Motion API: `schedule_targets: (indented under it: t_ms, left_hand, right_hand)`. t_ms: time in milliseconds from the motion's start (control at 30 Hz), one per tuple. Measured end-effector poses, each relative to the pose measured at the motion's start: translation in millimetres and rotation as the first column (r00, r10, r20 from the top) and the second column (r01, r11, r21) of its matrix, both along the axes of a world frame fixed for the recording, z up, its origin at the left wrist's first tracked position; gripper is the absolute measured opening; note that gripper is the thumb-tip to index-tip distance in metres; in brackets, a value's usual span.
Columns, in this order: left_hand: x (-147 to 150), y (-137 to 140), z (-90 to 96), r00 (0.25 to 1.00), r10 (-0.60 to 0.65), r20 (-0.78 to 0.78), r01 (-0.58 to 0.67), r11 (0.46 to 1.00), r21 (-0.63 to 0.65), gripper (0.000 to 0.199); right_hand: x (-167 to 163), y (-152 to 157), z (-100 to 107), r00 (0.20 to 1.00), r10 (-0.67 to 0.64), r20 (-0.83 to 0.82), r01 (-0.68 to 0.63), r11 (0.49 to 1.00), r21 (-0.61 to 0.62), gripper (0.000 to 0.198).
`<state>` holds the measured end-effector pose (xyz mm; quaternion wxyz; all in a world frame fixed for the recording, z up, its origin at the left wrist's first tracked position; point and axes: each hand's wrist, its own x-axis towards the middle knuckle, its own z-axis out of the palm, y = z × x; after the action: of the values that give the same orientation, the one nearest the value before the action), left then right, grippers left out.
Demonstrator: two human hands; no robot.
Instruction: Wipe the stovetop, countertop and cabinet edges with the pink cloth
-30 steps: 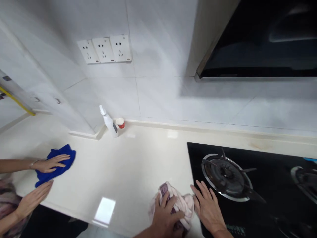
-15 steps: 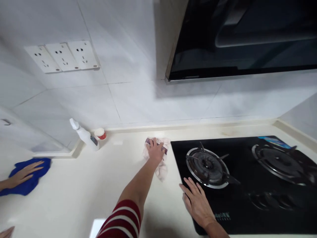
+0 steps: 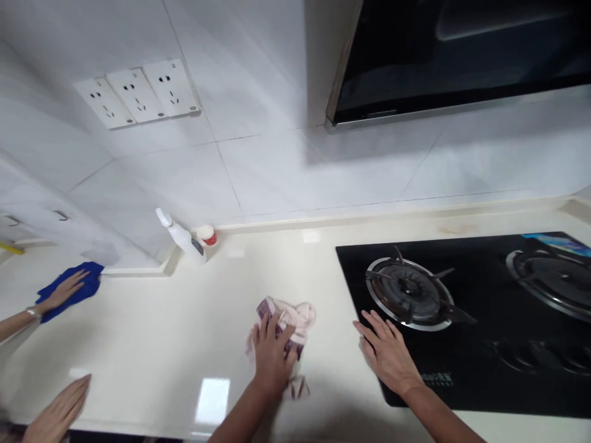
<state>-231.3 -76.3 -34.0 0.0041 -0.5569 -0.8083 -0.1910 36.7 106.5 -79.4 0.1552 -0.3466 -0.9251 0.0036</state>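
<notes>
My left hand [image 3: 271, 357] presses on a crumpled pale pink cloth [image 3: 300, 315] with purple patches, its fingers curled over the bunched fabric. The cloth lies on the white countertop [image 3: 184, 326], left of the black gas stove [image 3: 471, 363]. My right hand [image 3: 388, 354] rests flat at the stove's left edge, fingers spread and nothing in it. Just beyond those fingertips is the left burner [image 3: 409, 286].
At the far left a co-worker's hand [image 3: 64, 289] lies on a blue cloth [image 3: 87, 289]; their other hand [image 3: 60, 409] rests near the front edge. A white spray bottle [image 3: 182, 237] and a red-and-white cup [image 3: 207, 235] stand by the wall. A range hood [image 3: 443, 61] overhangs the stove.
My left hand has drawn the pink cloth back toward me, away from the wall. My right hand stays at the stove's edge. The view has shifted, showing more of the co-worker's hands.
</notes>
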Motion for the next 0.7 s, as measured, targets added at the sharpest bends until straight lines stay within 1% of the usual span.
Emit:
schedule_targets:
  t_ms: [67,133,167,200,233,267,333,467,533,600,633,700]
  left_hand:
    - [6,-45,-2.3,0.996,0.083,-0.041,-0.082,0.996,0.024,0.045]
    - [9,-75,-4.4,0.981,0.172,-0.088,-0.17,0.985,0.032,0.044]
    - [9,-82,-5.0,0.973,0.205,-0.105,-0.204,0.979,0.024,0.043]
    - [7,-84,-5.3,0.967,0.229,-0.114,-0.229,0.973,0.01,0.043]
    - [3,-79,-5.0,0.963,0.243,-0.116,-0.246,0.969,-0.009,0.043]
    - [-3,-68,-4.0,0.962,0.249,-0.11,-0.253,0.967,-0.029,0.043]
    - [-20,-30,-0.2,0.962,0.261,-0.081,-0.266,0.962,-0.064,0.044]
    - [-61,80,15.7,0.939,0.343,-0.002,-0.341,0.931,-0.13,0.05]
    - [-72,134,25.1,0.933,0.359,0.032,-0.348,0.922,-0.17,0.052]
    - [-69,177,30.7,0.934,0.351,0.073,-0.332,0.923,-0.193,0.052]
    - [-61,191,31.0,0.938,0.334,0.093,-0.312,0.93,-0.194,0.052]
    - [-32,205,25.7,0.963,0.238,0.126,-0.216,0.962,-0.17,0.051]
  right_hand:
    - [0,0,-1,1.0,0.002,-0.002,-0.002,1.0,0.008,0.041]
    - [0,-1,-2,1.0,0.002,-0.006,-0.002,1.0,0.014,0.041]
    - [0,-1,-2,1.0,0.002,-0.007,-0.002,1.0,0.015,0.041]
    - [0,-1,-2,1.0,0.002,-0.008,-0.001,1.0,0.013,0.042]
    - [0,-1,-2,1.0,0.003,-0.009,-0.003,1.0,0.008,0.042]
    - [0,-2,-2,1.0,0.005,-0.01,-0.005,1.0,0.002,0.042]
    - [0,-2,-1,1.0,0.005,-0.013,-0.005,1.0,-0.01,0.042]
    - [0,-1,-2,1.0,0.004,-0.026,-0.004,1.0,-0.014,0.042]
    - [0,0,-1,0.999,0.013,-0.034,-0.013,1.0,-0.008,0.042]
    - [0,1,-1,0.999,0.018,-0.034,-0.018,1.0,-0.003,0.042]
    - [0,1,-1,0.999,0.018,-0.031,-0.018,1.0,0.0,0.042]
    - [0,1,0,1.0,0.015,-0.027,-0.015,1.0,0.006,0.041]
